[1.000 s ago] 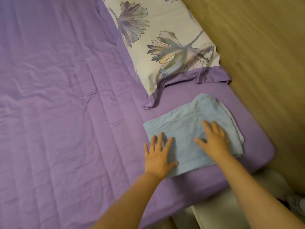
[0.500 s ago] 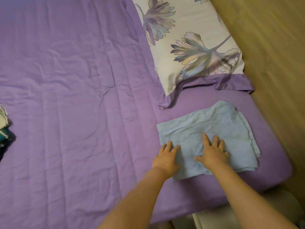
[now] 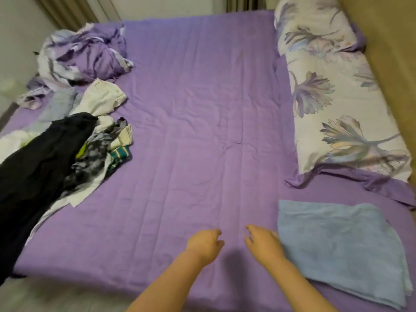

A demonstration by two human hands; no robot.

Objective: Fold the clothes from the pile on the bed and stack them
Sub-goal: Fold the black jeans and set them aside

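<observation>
Left of the plain purple bed sheet [image 3: 191, 131], a black garment [image 3: 33, 172]; at its right, a light blue folded cloth [image 3: 351, 244] and white purple-leaf-printed pillow [image 3: 342, 104].

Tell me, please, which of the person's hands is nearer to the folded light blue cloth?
Right. The right hand is right beside the folded light blue cloth's left edge; the left hand is farther left, over the purple sheet.

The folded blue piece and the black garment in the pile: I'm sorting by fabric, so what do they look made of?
Folded blue piece: soft matte woven cloth, likely cotton, judging by fine creases. Black garment: dark, matte, drapes limply; fibre unclear.
</observation>
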